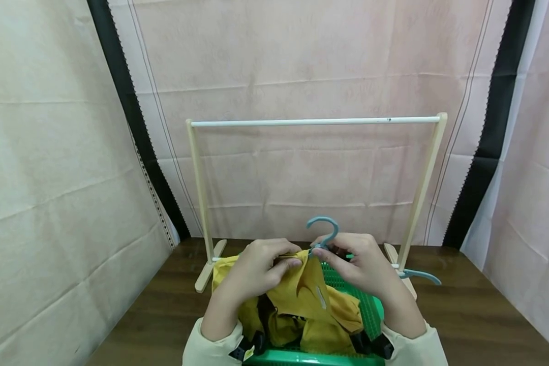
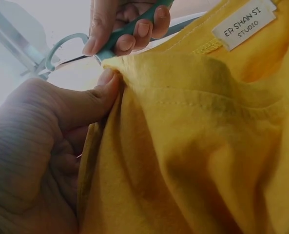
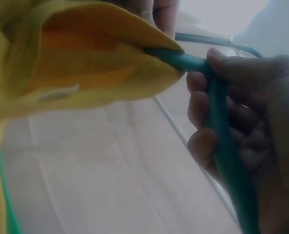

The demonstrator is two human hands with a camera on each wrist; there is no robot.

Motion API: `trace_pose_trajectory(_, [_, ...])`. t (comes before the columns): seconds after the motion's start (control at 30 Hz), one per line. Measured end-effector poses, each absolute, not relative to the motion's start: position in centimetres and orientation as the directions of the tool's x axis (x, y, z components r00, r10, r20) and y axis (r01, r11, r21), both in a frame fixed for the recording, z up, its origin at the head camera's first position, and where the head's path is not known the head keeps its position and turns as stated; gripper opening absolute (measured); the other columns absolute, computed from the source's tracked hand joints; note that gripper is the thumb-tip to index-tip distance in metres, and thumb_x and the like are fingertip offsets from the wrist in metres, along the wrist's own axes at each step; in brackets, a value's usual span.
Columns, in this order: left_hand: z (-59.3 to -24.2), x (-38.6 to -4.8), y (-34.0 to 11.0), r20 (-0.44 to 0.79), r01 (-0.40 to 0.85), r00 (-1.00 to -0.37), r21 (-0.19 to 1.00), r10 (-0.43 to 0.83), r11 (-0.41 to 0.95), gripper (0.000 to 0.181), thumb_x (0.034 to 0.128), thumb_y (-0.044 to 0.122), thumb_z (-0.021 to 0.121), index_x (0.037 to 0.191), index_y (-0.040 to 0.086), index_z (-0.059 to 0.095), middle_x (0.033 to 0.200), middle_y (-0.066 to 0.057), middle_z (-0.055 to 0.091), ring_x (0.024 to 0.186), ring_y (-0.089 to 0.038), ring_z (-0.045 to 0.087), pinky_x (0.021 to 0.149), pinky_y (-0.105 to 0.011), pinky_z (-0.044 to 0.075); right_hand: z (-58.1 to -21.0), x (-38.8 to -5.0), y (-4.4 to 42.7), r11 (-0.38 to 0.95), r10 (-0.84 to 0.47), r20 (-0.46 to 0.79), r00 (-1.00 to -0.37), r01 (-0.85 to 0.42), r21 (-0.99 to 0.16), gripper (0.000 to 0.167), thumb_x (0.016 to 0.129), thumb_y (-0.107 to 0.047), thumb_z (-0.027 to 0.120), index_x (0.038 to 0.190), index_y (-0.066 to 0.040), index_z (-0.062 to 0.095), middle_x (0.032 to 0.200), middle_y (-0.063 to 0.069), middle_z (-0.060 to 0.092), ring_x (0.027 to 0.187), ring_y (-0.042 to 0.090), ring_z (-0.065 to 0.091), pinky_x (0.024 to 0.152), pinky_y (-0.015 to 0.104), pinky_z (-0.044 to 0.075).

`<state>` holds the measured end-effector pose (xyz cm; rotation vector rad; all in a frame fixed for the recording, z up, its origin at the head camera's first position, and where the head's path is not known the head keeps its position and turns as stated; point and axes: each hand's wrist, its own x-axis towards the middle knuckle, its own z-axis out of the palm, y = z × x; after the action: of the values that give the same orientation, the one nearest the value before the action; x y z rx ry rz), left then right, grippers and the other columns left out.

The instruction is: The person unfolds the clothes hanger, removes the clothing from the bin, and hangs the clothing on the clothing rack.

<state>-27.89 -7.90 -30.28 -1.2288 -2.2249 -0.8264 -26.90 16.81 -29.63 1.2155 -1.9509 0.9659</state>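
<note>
White-barred rack (image 1: 314,122) on brown table (image 1: 476,315); pale fabric walls (image 1: 302,51), black strips (image 1: 138,117) between.

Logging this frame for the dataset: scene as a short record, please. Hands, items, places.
left hand: fingers pinch yellow garment by its neckline
right hand: fingers grip hanger
hanger: blue, one end inside the garment's neck opening
basket: green, below the garment
rack: behind the hands, on the table

Dark brown wood-grain tabletop (image 1: 480,325), cream-framed clothes rack with a white round crossbar (image 1: 313,122) standing on it by two flat pale feet (image 1: 204,277), bright green perforated plastic basket (image 1: 315,357) set nearer the front.
</note>
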Motion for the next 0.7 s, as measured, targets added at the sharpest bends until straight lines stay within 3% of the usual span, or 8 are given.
trace_pose_trajectory(0.57, [-30.13,-27.72,-7.90,0.644,0.869,-0.492,0.325,0.586,0.372,0.013,0.0984,0.021,0.068,0.108,0.019,0.076,0.101,0.014,0.071,0.074,0.001,0.059,0.066,-0.021,0.050,-29.98,-27.19,16.01,0.251,-0.460,0.808,-0.367,-0.927,-0.279,0.021,0.091,-0.001,0.073,0.103,-0.017,0.075,0.082,-0.006,0.071,0.060,0.003,0.057,0.051,0.021,0.048])
trace_pose_trajectory(0.7, [-30.10,-27.79,-7.85,0.649,0.876,-0.481,0.332,0.589,0.350,0.012,0.0981,0.020,0.069,0.107,0.018,0.076,0.100,0.014,0.070,0.071,0.000,0.057,0.064,-0.021,0.050,-29.90,-27.26,15.88,0.235,-0.472,0.812,-0.344,-0.936,-0.261,0.022,0.091,-0.001,0.073,0.108,-0.013,0.077,0.090,-0.005,0.075,0.063,0.003,0.059,0.055,0.019,0.048])
